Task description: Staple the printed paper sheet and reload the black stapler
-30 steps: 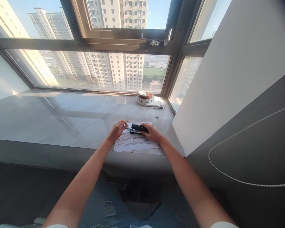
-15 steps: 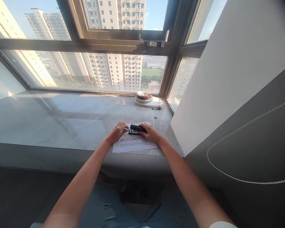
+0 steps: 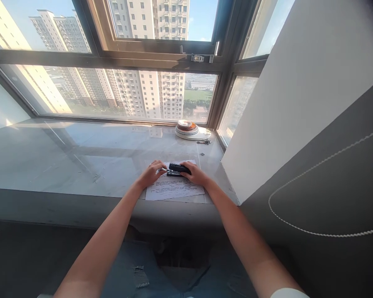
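A black stapler (image 3: 179,169) lies across the top of a printed sheet of paper (image 3: 173,188) on the grey stone window sill (image 3: 81,157). My right hand (image 3: 196,174) is closed over the stapler's right end. My left hand (image 3: 151,174) is curled at the stapler's left end, its fingertips pinching the metal part that sticks out there. Both forearms reach forward from the bottom of the view.
A stack of plates (image 3: 191,129) stands at the back right of the sill near the window frame, with a small dark item (image 3: 205,142) beside it. A white wall (image 3: 298,91) closes in on the right. Tall buildings show through the glass.
My left hand's fingers have curled in from stretched out and closed on the stapler's left end. The right hand keeps its hold. The view has drifted slightly.
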`<state>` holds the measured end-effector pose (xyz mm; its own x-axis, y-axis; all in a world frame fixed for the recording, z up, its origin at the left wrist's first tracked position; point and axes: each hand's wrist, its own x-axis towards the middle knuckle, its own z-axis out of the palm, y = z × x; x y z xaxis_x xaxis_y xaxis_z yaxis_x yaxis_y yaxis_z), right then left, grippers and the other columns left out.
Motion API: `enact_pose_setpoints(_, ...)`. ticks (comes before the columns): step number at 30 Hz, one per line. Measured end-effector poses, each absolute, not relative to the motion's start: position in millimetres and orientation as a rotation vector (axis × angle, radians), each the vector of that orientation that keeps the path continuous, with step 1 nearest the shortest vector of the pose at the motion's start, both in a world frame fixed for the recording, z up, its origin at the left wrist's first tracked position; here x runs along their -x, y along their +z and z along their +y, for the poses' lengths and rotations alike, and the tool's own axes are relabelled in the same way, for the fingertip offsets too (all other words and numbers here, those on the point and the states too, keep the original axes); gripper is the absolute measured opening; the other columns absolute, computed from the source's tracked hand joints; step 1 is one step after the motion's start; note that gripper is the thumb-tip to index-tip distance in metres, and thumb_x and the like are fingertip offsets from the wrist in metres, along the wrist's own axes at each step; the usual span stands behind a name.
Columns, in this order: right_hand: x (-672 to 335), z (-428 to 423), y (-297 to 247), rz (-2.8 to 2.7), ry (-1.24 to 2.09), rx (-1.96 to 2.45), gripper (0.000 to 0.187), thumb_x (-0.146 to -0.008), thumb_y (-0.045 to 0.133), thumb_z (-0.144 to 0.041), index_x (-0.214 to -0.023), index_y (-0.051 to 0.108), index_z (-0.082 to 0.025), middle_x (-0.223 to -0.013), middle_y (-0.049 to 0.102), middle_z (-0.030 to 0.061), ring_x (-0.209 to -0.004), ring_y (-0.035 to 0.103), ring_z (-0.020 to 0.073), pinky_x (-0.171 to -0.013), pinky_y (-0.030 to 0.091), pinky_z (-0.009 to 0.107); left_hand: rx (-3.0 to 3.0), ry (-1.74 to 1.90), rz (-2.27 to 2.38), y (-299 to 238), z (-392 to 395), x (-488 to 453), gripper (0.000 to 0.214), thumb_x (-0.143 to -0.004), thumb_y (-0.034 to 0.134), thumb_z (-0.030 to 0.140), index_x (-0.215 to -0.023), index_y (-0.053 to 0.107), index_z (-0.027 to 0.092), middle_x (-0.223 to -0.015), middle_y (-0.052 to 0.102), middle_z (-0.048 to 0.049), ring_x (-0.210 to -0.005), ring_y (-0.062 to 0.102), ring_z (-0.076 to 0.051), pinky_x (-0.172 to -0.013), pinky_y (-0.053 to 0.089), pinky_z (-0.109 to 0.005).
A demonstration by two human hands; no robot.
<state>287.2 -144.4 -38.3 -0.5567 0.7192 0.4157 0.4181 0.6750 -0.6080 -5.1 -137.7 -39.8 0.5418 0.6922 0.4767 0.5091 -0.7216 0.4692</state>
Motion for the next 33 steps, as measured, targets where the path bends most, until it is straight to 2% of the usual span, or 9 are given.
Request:
enact_pose_setpoints(10, -287, -145, -36, -2.229, 0.597, 0.888, 0.03, -0.096, 0.064, -0.034, -0.124, 0.061, -0.025, -0.112, 0.066, 0.0093, -0.106, 0.061, 0.0279, -0.096, 0.048, 0.043, -2.516, 0.929, 1.012, -39, -138, 4, 0.02, -0.104, 0.055, 0.038, -0.107, 0.068, 0.023, -0.105, 0.068, -0.0079, -0.104, 0.059, -0.026, -0.092, 0.051, -0.041)
enact_pose_setpoints(19, -287, -146, -36, -2.232, 0.594, 0.861, 0.031, -0.096, 0.063, -0.032, -0.126, 0.06, -0.024, -0.116, 0.067, 0.0095, -0.109, 0.061, 0.0274, -0.097, 0.047, 0.041, -2.456, 0.914, 1.102, -40, -136, 8, 0.02, -0.098, 0.06, 0.038, -0.1, 0.072, 0.022, -0.102, 0.071, -0.0089, -0.1, 0.061, -0.027, -0.093, 0.049, -0.042)
enact_pose_setpoints(25, -288, -145, -37, -2.229, 0.592, 0.865, 0.032, -0.097, 0.064, -0.034, -0.127, 0.061, -0.022, -0.117, 0.067, 0.0102, -0.109, 0.061, 0.0276, -0.096, 0.047, 0.041, -2.392, 0.936, 1.103, -37, -139, 7, 0.026, -0.095, 0.062, 0.04, -0.108, 0.076, 0.022, -0.107, 0.073, -0.0094, -0.104, 0.062, -0.027, -0.097, 0.047, -0.041)
enact_pose_setpoints(29, -287, -144, -37, -2.231, 0.594, 0.849, 0.031, -0.097, 0.063, -0.032, -0.126, 0.061, -0.023, -0.117, 0.068, 0.0094, -0.11, 0.061, 0.0274, -0.096, 0.047, 0.041, -2.286, 1.021, 1.191, -31, -142, 8, 0.028, -0.093, 0.054, 0.029, -0.113, 0.073, 0.021, -0.098, 0.074, -0.0058, -0.097, 0.064, -0.024, -0.092, 0.048, -0.038)
enact_pose_setpoints(33, -288, -143, -36, -2.214, 0.612, 0.869, 0.031, -0.096, 0.064, -0.032, -0.125, 0.062, -0.022, -0.116, 0.068, 0.0091, -0.11, 0.061, 0.0271, -0.096, 0.047, 0.041, -2.237, 0.985, 1.212, -29, -143, 10, 0.032, -0.078, 0.054, 0.016, -0.105, 0.072, 0.019, -0.094, 0.075, -0.0032, -0.088, 0.065, -0.021, -0.089, 0.05, -0.036)
